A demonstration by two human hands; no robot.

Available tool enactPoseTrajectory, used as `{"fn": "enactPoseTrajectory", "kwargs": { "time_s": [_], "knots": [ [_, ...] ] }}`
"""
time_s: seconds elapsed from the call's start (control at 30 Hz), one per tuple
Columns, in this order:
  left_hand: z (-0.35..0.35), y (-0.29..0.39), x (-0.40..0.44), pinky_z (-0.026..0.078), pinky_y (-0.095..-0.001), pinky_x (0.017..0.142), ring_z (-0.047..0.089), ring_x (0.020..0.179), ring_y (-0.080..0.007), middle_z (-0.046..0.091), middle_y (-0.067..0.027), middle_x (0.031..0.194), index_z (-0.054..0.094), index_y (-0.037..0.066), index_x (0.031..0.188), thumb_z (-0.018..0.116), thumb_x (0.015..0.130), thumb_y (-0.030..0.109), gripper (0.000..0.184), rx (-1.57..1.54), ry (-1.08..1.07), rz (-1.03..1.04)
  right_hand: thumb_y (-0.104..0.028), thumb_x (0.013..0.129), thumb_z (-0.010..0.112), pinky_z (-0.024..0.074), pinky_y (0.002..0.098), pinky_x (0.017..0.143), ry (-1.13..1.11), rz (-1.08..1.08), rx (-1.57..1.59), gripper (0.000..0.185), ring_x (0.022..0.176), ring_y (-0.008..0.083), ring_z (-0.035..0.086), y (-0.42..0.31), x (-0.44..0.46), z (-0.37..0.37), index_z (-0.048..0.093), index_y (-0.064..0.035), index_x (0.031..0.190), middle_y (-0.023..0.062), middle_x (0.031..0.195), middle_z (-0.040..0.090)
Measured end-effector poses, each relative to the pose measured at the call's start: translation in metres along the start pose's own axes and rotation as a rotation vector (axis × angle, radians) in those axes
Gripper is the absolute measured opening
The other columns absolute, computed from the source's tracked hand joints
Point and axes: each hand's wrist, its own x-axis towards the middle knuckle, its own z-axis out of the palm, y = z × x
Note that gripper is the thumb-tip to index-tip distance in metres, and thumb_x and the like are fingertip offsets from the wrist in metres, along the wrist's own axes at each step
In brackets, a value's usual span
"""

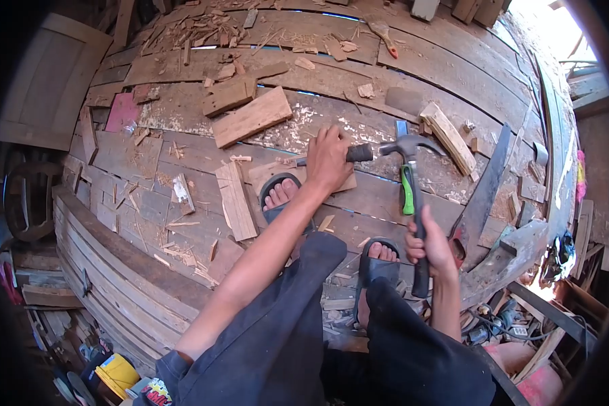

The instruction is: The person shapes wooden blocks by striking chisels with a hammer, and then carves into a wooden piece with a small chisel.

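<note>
My left hand [328,159] is wrapped round a chisel, whose dark handle end [360,153] sticks out to the right and whose blade tip points left. The chisel lies low over a wooden piece [343,184], which is partly hidden by my hand and my sandalled left foot [281,193]. In my right hand [432,245] is a claw hammer [418,203], gripped by its dark handle. The hammer head [409,145] is just right of the chisel's handle end, a small gap apart. Beside the hammer handle lies a green-and-black handled tool [407,191].
Wooden blocks [254,116] and a short board [237,201] lie on the plank floor [183,159]. A hand saw [487,179] leans at the right near a split-looking block [448,139]. A paintbrush [382,32] and wood chips [206,30] lie farther back.
</note>
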Motion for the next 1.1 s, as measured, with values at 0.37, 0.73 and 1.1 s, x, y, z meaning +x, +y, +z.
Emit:
{"fn": "enactPoseTrajectory", "kwargs": {
  "time_s": [0.37,0.73,1.1],
  "knots": [
    [0.003,-0.002,-0.003,0.051,-0.0473,0.088,0.059,0.109,-0.0331,0.062,-0.0079,0.113,0.073,0.007,0.092,0.079,0.067,0.008,0.026,-0.053,0.031,-0.015,-0.070,0.108,0.039,0.0320,0.0220,0.041,0.160,-0.432,0.231,0.056,0.043,0.0044,0.034,0.014,0.002,0.023,0.046,-0.0169,0.089,-0.0080,0.058,0.037],
    [-0.002,-0.005,-0.002,0.050,-0.0468,0.093,0.061,0.110,-0.0311,0.064,-0.0056,0.110,0.078,0.010,0.094,0.077,0.067,0.006,0.027,-0.136,0.077,-0.118,-0.072,0.106,0.041,0.0279,0.0218,0.038,0.136,-0.531,0.344,0.058,0.041,0.0035,0.033,-0.055,-0.025,-0.002,0.046,-0.0178,0.087,-0.0087,0.058,0.038],
    [-0.005,-0.014,-0.005,0.052,-0.0459,0.095,0.062,0.112,-0.0326,0.065,-0.0078,0.113,0.078,0.007,0.096,0.078,0.068,0.009,0.028,-0.103,0.090,-0.150,-0.072,0.105,0.041,0.0259,0.0226,0.036,0.000,-0.150,0.098,0.057,0.040,0.0021,0.031,-0.034,-0.001,0.004,0.047,-0.0182,0.088,-0.0099,0.057,0.035]
  ]
}}
